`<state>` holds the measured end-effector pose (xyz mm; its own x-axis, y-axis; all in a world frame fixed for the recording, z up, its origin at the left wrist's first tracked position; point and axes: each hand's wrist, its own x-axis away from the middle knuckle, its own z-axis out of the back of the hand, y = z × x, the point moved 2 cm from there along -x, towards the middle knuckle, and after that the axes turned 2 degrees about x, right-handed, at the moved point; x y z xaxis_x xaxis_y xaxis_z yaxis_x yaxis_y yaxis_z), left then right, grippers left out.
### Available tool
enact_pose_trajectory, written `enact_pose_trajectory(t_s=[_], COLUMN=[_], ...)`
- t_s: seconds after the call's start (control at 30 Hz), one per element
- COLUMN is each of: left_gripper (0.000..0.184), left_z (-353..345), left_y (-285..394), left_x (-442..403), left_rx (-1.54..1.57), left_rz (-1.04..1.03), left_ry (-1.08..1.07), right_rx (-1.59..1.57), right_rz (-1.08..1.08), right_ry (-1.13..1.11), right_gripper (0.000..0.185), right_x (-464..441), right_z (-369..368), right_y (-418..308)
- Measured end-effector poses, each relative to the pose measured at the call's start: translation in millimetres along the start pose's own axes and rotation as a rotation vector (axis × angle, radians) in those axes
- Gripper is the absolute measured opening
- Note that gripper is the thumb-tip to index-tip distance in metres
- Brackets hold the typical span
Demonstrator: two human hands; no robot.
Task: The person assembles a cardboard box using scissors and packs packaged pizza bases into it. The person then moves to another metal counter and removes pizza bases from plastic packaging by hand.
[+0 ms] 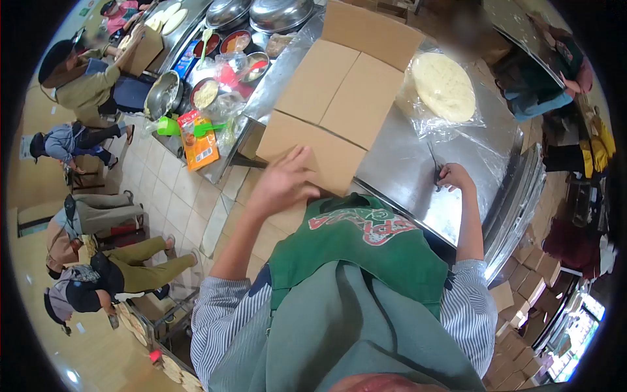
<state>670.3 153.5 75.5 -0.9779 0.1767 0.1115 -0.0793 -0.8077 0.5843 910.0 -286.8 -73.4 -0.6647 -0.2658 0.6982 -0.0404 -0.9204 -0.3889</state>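
A brown cardboard box (317, 85) lies at the edge of the metal table in front of me, with a flap raised at its far end. My left hand (286, 181) rests on the box's near panel, its fingers spread and gripping nothing. To the right, my right hand (455, 177) is closed around the handles of a pair of scissors (437, 174), whose blades point away from me over the metal top. Beyond the scissors, a round flat piece of dough (444, 87) lies on clear plastic, beside the box.
Bowls, metal lids (281, 14), an orange packet (198, 140) and a green cup (168, 126) crowd the table at the left. Several people stand along the left side, another person (565, 62) at the far right. Stacked cardboard boxes (539, 264) stand at the lower right.
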Motion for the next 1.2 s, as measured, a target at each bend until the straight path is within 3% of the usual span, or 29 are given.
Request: enact_pose_trajectory(t_s=[0.03, 0.07, 0.13, 0.17, 0.23, 0.27, 0.37, 0.47, 0.57, 0.67, 0.9, 1.03, 1.07, 1.17, 1.2], left_gripper=[0.059, 0.044, 0.048, 0.050, 0.057, 0.061, 0.068, 0.067, 0.070, 0.085, 0.107, 0.102, 0.099, 0.090, 0.088], left_z=[9.5, 30.5, 48.6, 52.8, 46.9, 42.5, 38.0, 29.0, 12.2, 26.2, 47.4, 53.0, 51.0, 70.1, 81.9], left_y=[-7.4, -0.9, 6.4, 8.3, -1.4, -7.0, -26.1, -45.0, -43.1, -26.5, -13.5, -9.9, -7.8, -6.2, -7.6], left_x=[-5.6, -16.6, -44.1, -56.2, -77.9, -85.3, -94.6, -84.5, -82.6, -91.8, -124.6, -135.7, -134.7, -130.1, -128.1], left_rx=[0.038, 0.225, 0.022, -0.079, -0.287, -0.390, -0.266, -0.023, -0.260, -0.245, -0.603, -0.532, -0.557, -0.388, -0.293], left_rz=[0.001, 0.051, 0.056, 0.055, 0.033, 0.020, 0.148, 0.111, 0.178, 0.224, 0.197, 0.215, 0.187, 0.166, 0.164], left_ry=[-0.035, 0.014, 0.271, 0.393, 0.410, 0.418, 0.364, 0.416, 0.474, 0.438, 0.044, -0.039, -0.013, -0.047, -0.080], right_rx=[-0.080, 0.059, 0.288, 0.137, -0.012, 0.145, 0.214, 0.325, 0.315, 0.327, 0.032, -0.218, -0.520, 0.192, 0.235], right_rz=[-0.026, -0.077, 0.286, 0.386, 0.738, 0.915, 1.247, 1.251, 1.158, 1.065, 0.847, 0.777, 0.673, 0.493, 0.432], right_ry=[-0.049, -0.041, 0.372, 0.485, 0.634, 0.750, 0.786, 0.692, 0.703, 0.831, 0.837, 0.801, 0.651, 0.756, 0.741], right_gripper=[0.032, 0.028, 0.027, 0.028, 0.027, 0.029, 0.035, 0.032, 0.029, 0.027, 0.022, 0.026, 0.029, 0.031, 0.028], right_x=[3.8, 10.3, 11.8, 38.1, 63.7, 71.6, 51.4, 23.8, 47.3, 103.3, 122.7, 72.5, 68.1, 88.8, 101.5], right_z=[3.9, 10.0, 16.5, 22.4, 19.3, 14.2, -21.9, -34.5, -8.6, 35.5, 40.6, -16.0, -23.8, 10.9, 22.9], right_y=[-3.3, -15.4, -59.2, -115.7, -210.6, -252.2, -335.5, -352.3, -346.5, -334.3, -211.9, -162.7, -160.5, -178.3, -190.7])
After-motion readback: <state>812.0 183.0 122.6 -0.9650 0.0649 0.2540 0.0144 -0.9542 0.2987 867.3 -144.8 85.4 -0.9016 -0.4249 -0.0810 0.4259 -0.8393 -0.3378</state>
